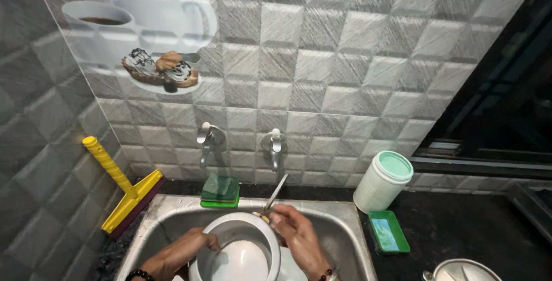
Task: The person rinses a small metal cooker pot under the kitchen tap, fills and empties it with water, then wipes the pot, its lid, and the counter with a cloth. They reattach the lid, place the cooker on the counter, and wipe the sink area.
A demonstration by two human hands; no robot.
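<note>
In the steel sink [339, 223] my left hand [192, 245] grips the rim of a white bowl-shaped pot [241, 252], holding it tilted toward me. My right hand [296, 234] is closed around the handle of a metal utensil [276, 192] that sticks up toward the wall. The hand rests against the pot's right rim. What the lower end of the utensil touches is hidden by my fingers.
Two wall taps [204, 137] [276, 143] stand above the sink. Green scrub pads [220, 192] lie on the back ledge. A yellow squeegee [123, 192] leans at left. A white jar with a green lid [384, 180], a green soap tray [388, 232] and a steel lidded pot [463, 270] sit on the dark counter.
</note>
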